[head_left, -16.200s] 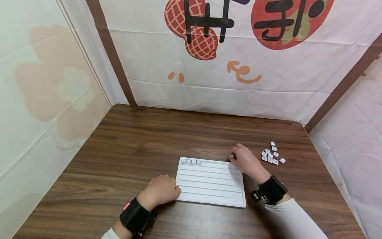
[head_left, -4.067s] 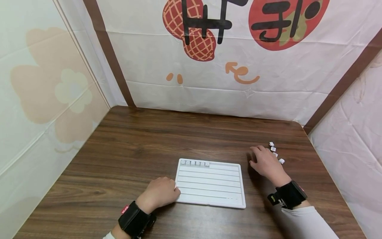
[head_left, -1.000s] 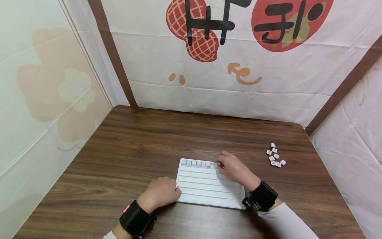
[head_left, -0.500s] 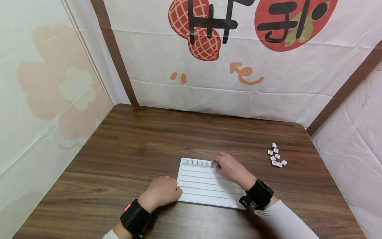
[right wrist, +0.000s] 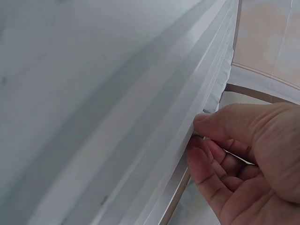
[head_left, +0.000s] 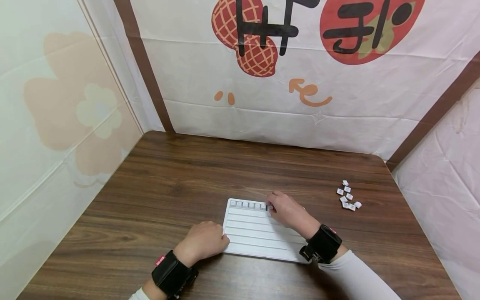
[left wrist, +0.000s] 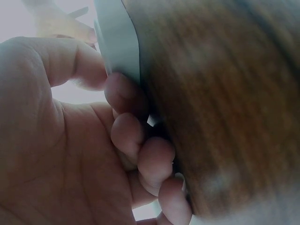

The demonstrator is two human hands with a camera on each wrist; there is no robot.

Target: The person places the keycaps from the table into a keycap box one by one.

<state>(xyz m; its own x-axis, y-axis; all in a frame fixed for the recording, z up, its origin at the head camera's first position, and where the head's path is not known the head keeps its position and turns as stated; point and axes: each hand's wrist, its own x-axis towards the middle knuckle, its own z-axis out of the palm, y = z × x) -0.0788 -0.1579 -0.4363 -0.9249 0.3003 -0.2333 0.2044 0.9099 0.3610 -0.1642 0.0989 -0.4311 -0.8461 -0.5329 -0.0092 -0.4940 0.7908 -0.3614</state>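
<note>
A white ridged board (head_left: 258, 236) lies on the wooden table, with a row of small white keycap-like tiles (head_left: 245, 204) standing along its far groove from the left corner. My left hand (head_left: 206, 239) grips the board's near left edge, thumb on top; in the left wrist view curled fingers (left wrist: 157, 159) sit at its edge. At the right end of the row, my right hand (head_left: 289, 210) pinches a small tile between thumb and forefinger. The right wrist view shows only a sliver of this tile (right wrist: 198, 135), the rest hidden by the fingertips.
Several loose white tiles (head_left: 345, 205) lie scattered at the table's right side, beyond the right forearm. The brown wooden table (head_left: 168, 175) ends at a printed white cloth backdrop (head_left: 240, 121), with cloth panels left and right.
Over the earlier frames the row of tiles has lengthened to the right and the loose group has shrunk. My right hand came from the loose tiles to the row; lately it barely moves.
</note>
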